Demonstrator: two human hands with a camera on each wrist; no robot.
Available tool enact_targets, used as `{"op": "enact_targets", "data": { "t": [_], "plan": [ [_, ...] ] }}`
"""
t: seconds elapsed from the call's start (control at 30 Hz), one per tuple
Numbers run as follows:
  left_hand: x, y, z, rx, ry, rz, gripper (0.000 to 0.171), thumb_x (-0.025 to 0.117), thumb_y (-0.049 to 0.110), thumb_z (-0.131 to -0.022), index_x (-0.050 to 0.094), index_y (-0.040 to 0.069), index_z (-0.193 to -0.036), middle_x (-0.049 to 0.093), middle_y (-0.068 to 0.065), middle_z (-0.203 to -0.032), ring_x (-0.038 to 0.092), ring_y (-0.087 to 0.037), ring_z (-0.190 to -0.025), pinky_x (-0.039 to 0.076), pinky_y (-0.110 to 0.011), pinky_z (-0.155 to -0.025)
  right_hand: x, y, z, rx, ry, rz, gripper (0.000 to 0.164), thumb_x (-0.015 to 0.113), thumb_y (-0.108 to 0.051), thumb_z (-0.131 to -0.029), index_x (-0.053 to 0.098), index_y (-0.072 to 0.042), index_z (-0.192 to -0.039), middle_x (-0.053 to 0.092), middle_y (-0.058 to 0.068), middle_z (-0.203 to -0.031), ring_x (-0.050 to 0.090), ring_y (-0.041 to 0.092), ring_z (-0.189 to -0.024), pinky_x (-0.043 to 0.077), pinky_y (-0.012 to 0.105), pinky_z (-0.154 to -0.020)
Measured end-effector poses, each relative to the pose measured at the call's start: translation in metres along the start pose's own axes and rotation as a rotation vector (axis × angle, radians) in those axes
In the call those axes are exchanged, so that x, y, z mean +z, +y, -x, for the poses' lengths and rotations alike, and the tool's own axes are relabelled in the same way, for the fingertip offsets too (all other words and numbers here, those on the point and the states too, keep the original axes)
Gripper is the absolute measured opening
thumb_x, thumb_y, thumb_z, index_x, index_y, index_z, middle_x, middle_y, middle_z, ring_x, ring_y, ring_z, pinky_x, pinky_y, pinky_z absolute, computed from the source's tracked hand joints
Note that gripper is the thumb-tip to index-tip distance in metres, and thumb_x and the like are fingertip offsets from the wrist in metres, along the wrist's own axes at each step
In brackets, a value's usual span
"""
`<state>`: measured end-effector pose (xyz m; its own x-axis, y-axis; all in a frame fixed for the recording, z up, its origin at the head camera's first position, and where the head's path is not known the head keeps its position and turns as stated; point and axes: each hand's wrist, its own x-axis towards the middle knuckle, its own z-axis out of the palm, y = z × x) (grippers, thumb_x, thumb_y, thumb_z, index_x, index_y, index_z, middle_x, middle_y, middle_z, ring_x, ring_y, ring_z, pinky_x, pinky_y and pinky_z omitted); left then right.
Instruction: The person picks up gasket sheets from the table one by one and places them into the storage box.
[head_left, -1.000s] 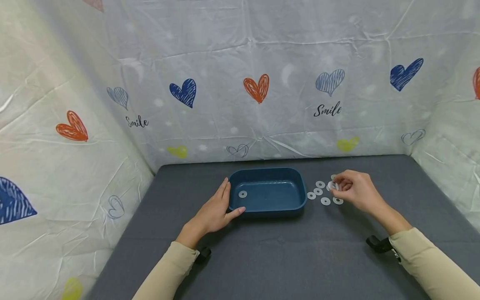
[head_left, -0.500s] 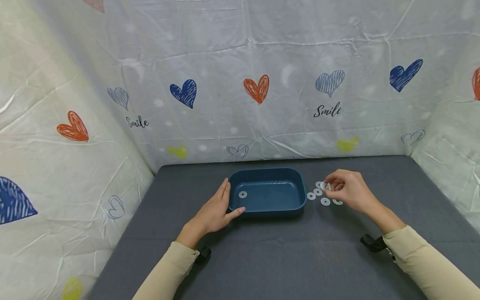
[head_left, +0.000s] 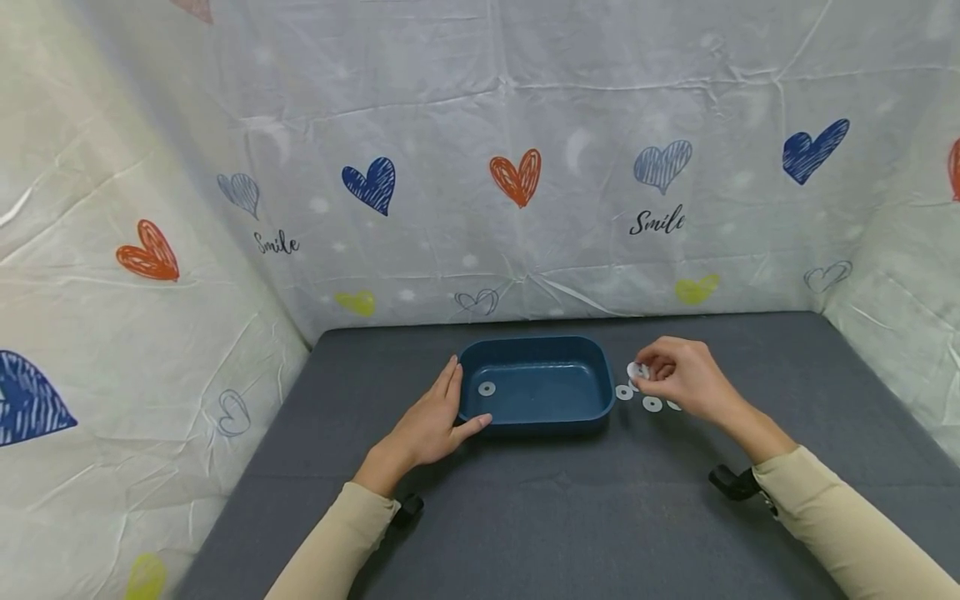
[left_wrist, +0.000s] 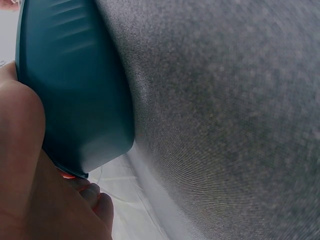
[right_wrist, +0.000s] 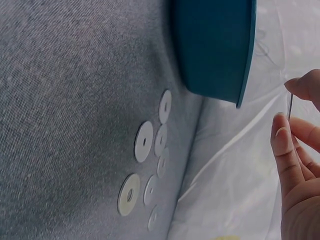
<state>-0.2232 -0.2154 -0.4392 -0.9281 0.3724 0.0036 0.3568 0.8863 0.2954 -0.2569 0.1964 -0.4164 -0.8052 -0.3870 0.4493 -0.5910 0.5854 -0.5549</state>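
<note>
Moved: the right hand is farther left than a second ago, nearer the dark blue tub; the left hand and the tub stay in place.
Right hand: thumb and fingertips close together, pinching a flat round washer by its edge, lifted off the table just right of the tub.
Left hand: fingers straight along the tub's left side, thumb spread away from them and resting at the near rim.
Tub: upright on the table, with one washer lying flat inside, toward the left end.
Loose washers: seven lie on the table right of the tub in the right wrist view, some touching or overlapping.
Backdrop: a pale curtain printed with hearts and the word "Smile".
</note>
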Motion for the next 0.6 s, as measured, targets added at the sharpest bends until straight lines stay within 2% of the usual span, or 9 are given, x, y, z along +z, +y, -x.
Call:
{"op": "enact_targets", "data": {
  "t": [0.6],
  "plan": [
    [0.000,0.000,-0.001,-0.016,-0.012,-0.006,0.105,0.045,0.072,-0.099,0.006,-0.003,-0.162,-0.003,-0.017,-0.171,0.013,-0.034,-0.156,0.025,-0.052,-0.122,0.016,-0.008,-0.011,-0.029,-0.038,-0.058,0.020,0.085,-0.006,-0.083,0.076,-0.004,-0.101,0.068,0.003,-0.090,0.064,0.013,-0.073,0.057,0.030,-0.067]
  ]
}}
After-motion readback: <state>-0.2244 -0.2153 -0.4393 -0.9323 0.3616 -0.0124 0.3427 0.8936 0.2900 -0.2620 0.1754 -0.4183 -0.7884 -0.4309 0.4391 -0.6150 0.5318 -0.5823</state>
